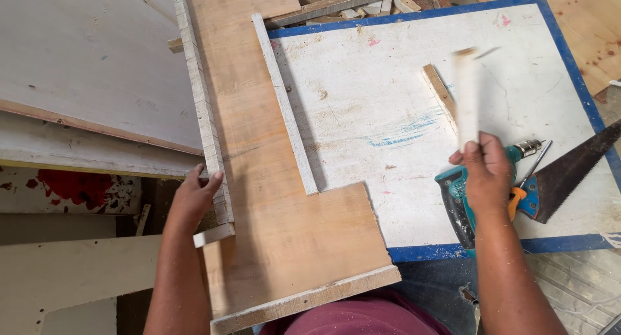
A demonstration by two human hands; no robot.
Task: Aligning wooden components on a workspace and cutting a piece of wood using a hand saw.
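My left hand (196,194) grips the left edge of a brown plywood panel (272,199), fingers hooked over a thin white edge strip (202,108) along that side. A second white strip (284,105) lies diagonally on the panel's right side. My right hand (484,170) is closed around a pale wooden stick (466,96), held upright and blurred, above a white board with a blue border (362,89). Just under that hand lies a teal power drill (456,196).
A hand saw (569,170) with a blue and orange handle lies right of the drill. A short wood piece (440,89) rests on the white board. Large pale sheets (90,63) are stacked at left. Wood offcuts (362,2) lie at the top.
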